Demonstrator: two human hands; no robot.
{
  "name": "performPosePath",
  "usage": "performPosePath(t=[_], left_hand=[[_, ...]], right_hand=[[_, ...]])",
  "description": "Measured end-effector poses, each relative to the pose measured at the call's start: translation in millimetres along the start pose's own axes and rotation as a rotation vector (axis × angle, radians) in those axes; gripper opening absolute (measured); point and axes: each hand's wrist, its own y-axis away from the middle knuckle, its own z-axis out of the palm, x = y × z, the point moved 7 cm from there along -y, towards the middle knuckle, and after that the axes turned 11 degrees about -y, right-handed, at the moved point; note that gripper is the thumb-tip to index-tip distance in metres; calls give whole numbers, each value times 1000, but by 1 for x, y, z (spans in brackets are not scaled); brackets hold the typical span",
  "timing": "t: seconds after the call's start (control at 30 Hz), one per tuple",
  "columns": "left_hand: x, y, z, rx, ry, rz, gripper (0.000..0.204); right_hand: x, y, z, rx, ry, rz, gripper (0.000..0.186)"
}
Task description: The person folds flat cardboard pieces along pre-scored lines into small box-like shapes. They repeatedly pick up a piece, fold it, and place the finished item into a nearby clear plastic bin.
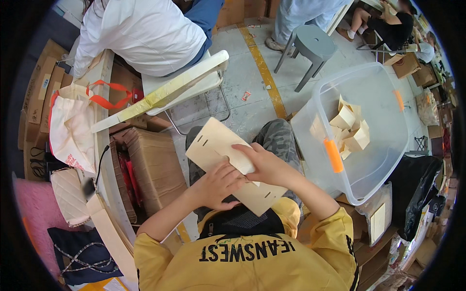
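A long cream cardboard piece (pixel 213 142) with narrow dark slots near both ends lies tilted above my lap. My right hand (pixel 267 164) grips it near the middle from the right, thumb on the upper face. From the left, my left hand (pixel 218 184) closes on the same piece, its fingers bent over the middle beside the right hand. A small flap stands up under the right hand. The undersides of the piece and some fingertips are hidden.
To the right stands a clear plastic bin (pixel 383 169) holding several folded cream card pieces (pixel 357 136). On the left are a cardboard box (pixel 155 165), a table with bags, and a white chair (pixel 194 72) with a seated person. A grey stool (pixel 314 43) stands ahead.
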Motion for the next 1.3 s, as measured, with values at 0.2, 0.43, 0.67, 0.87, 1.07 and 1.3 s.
performPosePath(t=[0.2, 0.43, 0.67, 0.87, 1.07, 1.3], left_hand=[[-3, 4, 21, -60, -59, -263, 33], [35, 23, 10, -35, -208, -387, 27], [50, 34, -5, -17, 0, -466, 21], [55, 15, -25, 72, -264, -405, 20], [54, 4, -32, 174, -170, -308, 21], [15, 4, -36, 213, -165, -520, 26]], right_hand=[[-6, -11, 10, 37, 163, -16, 73], [-30, 9, 35, 79, 455, -376, 65], [-59, 34, 63, 222, 823, -456, 43], [-58, 37, 43, 283, 692, -369, 52], [-63, 47, 9, 150, 392, -306, 61], [-40, 88, -61, 391, -53, -197, 81]])
